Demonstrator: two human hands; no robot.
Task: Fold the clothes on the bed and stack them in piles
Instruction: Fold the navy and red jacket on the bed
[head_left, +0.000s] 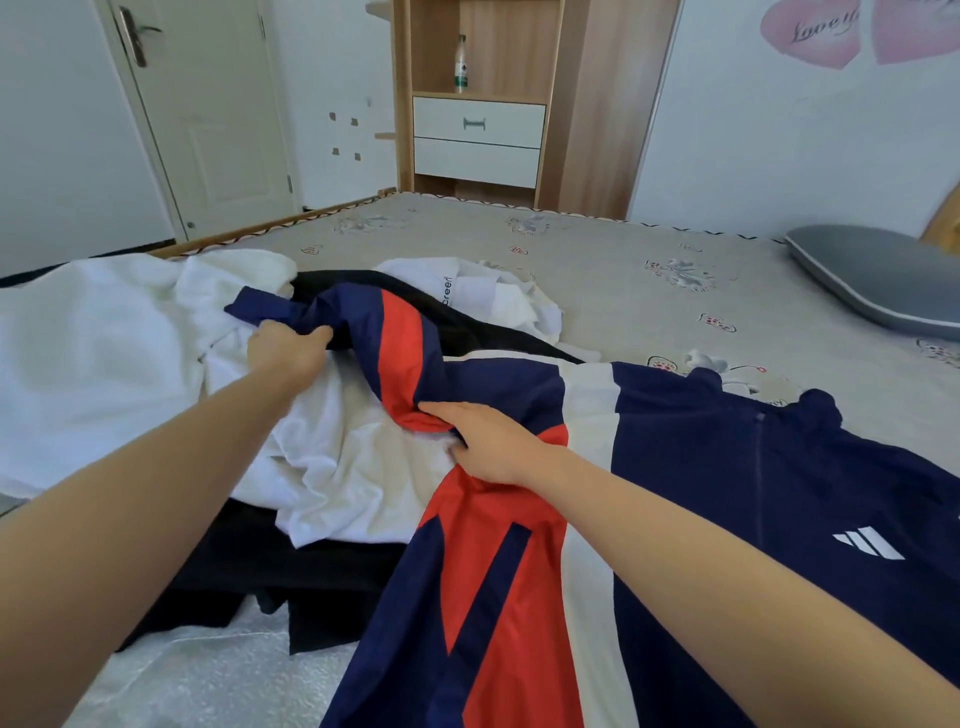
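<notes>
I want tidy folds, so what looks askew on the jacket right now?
The jacket lies flat, but its sleeve is twisted and bunched across the white clothes, gripped by the left hand and right hand.

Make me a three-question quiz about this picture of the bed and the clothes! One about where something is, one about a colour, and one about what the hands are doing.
1. Where does the bottle stand?
A. on the bed
B. on the wooden shelf above the drawers
C. on the pillow

2. What colour is the pillow?
A. grey
B. yellow
C. green

3. What are the hands doing with the jacket?
A. both grip its sleeve
B. only one touches it
C. neither touches it

Answers:
1. B: the bottle stands on the shelf over the two white drawers.
2. A: the pillow at the right of the bed is grey.
3. A: the left hand grips the sleeve near its cuff, and the right hand grips it nearer the body of the jacket.
</notes>
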